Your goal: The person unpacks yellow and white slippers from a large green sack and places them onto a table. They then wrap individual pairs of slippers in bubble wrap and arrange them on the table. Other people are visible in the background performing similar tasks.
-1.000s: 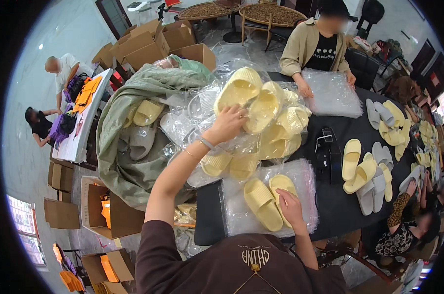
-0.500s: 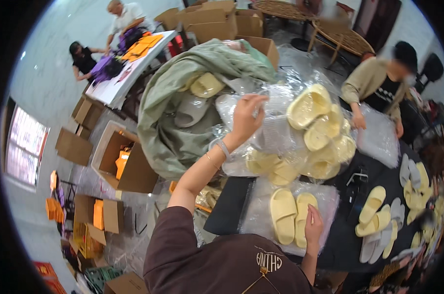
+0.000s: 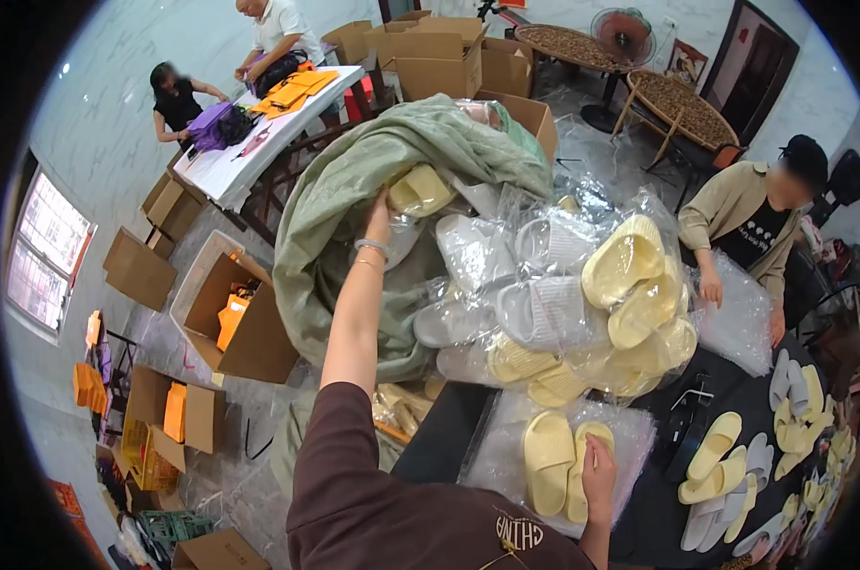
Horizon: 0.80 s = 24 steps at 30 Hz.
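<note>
My left hand (image 3: pixel 379 224) reaches into a large green cloth sack (image 3: pixel 308 223), at the left edge of a yellow slipper (image 3: pixel 424 191) inside it. Its fingertips are partly hidden, so its grip does not show. A grey slipper in clear plastic lies just below. Over the right slipper of a yellow pair (image 3: pixel 548 465), my right hand (image 3: pixel 599 480) rests with loosely bent fingers and grips nothing visible. That pair lies on a stack of clear plastic bags (image 3: pixel 501 427). Beyond it is a heap of bagged grey slippers (image 3: pixel 534 309) and bagged yellow slippers (image 3: pixel 629 271).
On the black tabletop (image 3: pixel 658 513) stand a dark metal-framed object (image 3: pixel 691 404) and loose slippers (image 3: pixel 719 461) at the right. Across the table a person (image 3: pixel 748 209) handles clear bags (image 3: pixel 737 318). Open cartons (image 3: pixel 235 323) stand left; two people work at a white table (image 3: pixel 223 182).
My left hand has left the heap of bagged slippers and moved left into the sack. My right hand stays by the yellow pair. The whole view has shifted slightly.
</note>
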Each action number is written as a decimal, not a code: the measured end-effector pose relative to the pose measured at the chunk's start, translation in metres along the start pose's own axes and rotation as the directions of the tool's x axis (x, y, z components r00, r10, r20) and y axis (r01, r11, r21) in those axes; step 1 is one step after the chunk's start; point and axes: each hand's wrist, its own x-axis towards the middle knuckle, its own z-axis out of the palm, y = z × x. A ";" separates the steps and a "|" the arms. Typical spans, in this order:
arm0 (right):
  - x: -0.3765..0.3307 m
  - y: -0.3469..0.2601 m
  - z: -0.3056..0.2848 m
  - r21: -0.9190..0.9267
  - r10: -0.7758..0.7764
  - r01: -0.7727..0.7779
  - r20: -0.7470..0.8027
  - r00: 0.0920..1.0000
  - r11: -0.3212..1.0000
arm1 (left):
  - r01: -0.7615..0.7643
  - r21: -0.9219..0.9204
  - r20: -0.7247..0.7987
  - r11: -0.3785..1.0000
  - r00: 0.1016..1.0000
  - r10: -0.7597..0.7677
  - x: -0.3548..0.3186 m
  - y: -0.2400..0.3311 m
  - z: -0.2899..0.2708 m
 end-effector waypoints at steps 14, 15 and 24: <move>-0.012 0.029 0.006 -0.020 0.059 -0.059 0.017 0.998 0.998 | 0.299 -0.264 -0.054 0.917 0.945 -0.323 0.108 -0.038 -0.036; -0.012 0.026 0.007 -0.030 0.062 -0.061 0.011 0.998 0.998 | 0.323 -0.244 0.050 0.914 0.946 -0.321 0.094 -0.044 -0.023; -0.004 0.008 0.003 -0.056 0.015 -0.011 0.075 0.997 0.998 | 0.294 -0.347 -0.027 0.891 0.946 -0.323 0.021 -0.005 0.028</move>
